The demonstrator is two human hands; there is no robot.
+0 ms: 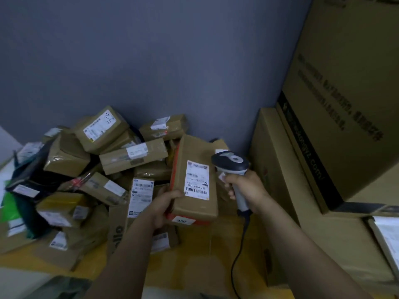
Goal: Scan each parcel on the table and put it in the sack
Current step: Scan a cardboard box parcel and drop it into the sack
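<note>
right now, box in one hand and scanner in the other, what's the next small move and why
Probably swing the scanner slightly left onto the label and trigger it. The left hand holds the parcel label-up, and the right hand grips the scanner just beside the label's right edge, so little aiming seems left.
</note>
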